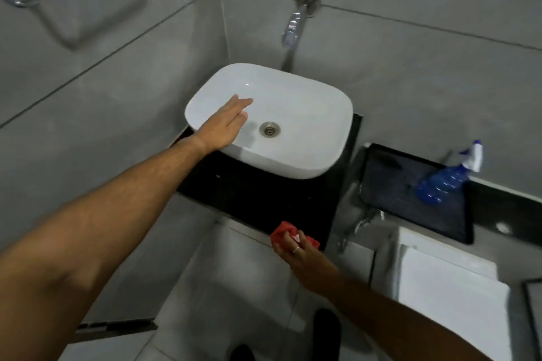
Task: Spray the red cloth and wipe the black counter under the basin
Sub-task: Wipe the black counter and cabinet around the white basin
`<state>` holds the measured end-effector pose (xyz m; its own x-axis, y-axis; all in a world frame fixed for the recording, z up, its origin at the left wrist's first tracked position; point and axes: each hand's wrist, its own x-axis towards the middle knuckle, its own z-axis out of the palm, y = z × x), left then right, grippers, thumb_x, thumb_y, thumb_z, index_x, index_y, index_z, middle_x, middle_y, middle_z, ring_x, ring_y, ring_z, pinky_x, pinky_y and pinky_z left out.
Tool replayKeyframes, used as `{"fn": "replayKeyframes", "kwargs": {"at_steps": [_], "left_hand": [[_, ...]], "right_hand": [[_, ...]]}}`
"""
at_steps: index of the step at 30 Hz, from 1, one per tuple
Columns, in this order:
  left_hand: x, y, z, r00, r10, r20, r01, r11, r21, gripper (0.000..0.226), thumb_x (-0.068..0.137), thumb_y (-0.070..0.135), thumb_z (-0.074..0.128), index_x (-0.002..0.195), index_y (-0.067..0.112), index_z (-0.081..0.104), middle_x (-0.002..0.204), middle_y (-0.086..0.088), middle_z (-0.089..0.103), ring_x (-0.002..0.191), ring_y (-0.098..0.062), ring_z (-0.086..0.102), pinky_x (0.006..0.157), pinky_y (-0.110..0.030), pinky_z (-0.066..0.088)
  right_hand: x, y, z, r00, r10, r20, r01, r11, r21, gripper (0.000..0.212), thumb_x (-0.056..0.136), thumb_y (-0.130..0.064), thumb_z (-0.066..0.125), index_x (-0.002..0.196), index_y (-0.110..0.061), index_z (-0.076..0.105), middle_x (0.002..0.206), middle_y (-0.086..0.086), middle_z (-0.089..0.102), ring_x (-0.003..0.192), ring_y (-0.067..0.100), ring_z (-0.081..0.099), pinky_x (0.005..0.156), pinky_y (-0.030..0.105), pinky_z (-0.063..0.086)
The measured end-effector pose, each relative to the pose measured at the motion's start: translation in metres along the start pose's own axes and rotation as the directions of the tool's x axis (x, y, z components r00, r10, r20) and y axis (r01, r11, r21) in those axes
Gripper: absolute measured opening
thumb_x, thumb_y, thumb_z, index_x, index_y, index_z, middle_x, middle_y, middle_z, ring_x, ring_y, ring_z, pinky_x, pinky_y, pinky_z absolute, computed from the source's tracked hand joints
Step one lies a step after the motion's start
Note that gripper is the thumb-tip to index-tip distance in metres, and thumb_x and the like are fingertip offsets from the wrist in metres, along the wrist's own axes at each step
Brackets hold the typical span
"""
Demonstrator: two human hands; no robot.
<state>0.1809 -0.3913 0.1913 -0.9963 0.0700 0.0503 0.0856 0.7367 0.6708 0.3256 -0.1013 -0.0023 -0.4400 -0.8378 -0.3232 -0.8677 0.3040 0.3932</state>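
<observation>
Two hands in view, one cloth, one spray bottle, one basin.

Left hand [223,126]: fingers straight and held together, palm down, laid over the near-left rim of the white basin [308,114]; holding nothing.

Right hand [305,255]: closed around the bunched red cloth [283,235], ring on one finger; cloth pressed at the near edge of the black tabletop [255,193], right of centre.

Black tabletop: glossy slab under the basin, showing as a dark band near and to both sides of the bowl; far strip behind the basin mostly hidden.

Blue spray bottle [445,179]: white trigger head, lying tilted on the black tray [396,199] to the right, well apart from both hands.

Wall spout [293,28]: chrome, above the far rim of the basin; no water visible.

White folded towel [448,296]: near right, below the tray.

Progress, as judged: bottle set aside and cloth in the wiping hand, so spraying probably finished, though dampness of the cloth not discernible. Wiping apparently under way at the near edge. Left to do: near-left stretch, side strips and, where reachable, the band under the basin's overhang. No clear streaks or wet sheen to mark covered ground.
</observation>
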Motion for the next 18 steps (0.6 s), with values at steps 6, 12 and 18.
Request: {"fn": "replayKeyframes", "kwargs": {"at_steps": [6, 12, 18], "left_hand": [[-0.013, 0.051, 0.058, 0.990, 0.101, 0.098, -0.106, 0.994, 0.041, 0.041, 0.104, 0.015, 0.038, 0.144, 0.007, 0.041, 0.155, -0.008, 0.037, 0.150, -0.023, 0.018, 0.121, -0.026, 0.011], [-0.051, 0.091, 0.120, 0.942, 0.333, -0.030, -0.327, 0.936, 0.132, 0.032, 0.095, 0.008, 0.052, 0.126, 0.002, 0.060, 0.124, -0.015, 0.065, 0.115, -0.032, 0.058, 0.107, -0.031, 0.037], [-0.064, 0.107, 0.154, 0.974, 0.172, 0.145, -0.163, 0.984, -0.068, 0.059, 0.075, 0.001, 0.060, 0.133, 0.009, 0.054, 0.126, -0.011, 0.060, 0.112, -0.022, 0.058, 0.094, -0.014, 0.039]], "right_hand": [[-0.089, 0.035, 0.023, 0.995, -0.007, 0.098, -0.018, 0.969, 0.245, 0.068, 0.085, -0.026, 0.065, 0.148, -0.017, 0.042, 0.143, 0.009, 0.054, 0.128, 0.032, 0.053, 0.099, 0.047, 0.052], [-0.135, 0.117, 0.036, 0.986, 0.164, 0.026, -0.164, 0.933, 0.320, 0.058, 0.093, -0.016, 0.056, 0.149, -0.012, 0.040, 0.158, 0.023, 0.028, 0.132, 0.052, 0.040, 0.103, 0.050, 0.046], [-0.096, 0.173, 0.004, 0.881, 0.455, 0.133, -0.139, -0.019, 0.990, 0.045, 0.068, -0.022, 0.062, 0.109, -0.036, 0.054, 0.085, -0.008, 0.072, 0.066, 0.007, 0.067, 0.056, 0.026, 0.052]]}}
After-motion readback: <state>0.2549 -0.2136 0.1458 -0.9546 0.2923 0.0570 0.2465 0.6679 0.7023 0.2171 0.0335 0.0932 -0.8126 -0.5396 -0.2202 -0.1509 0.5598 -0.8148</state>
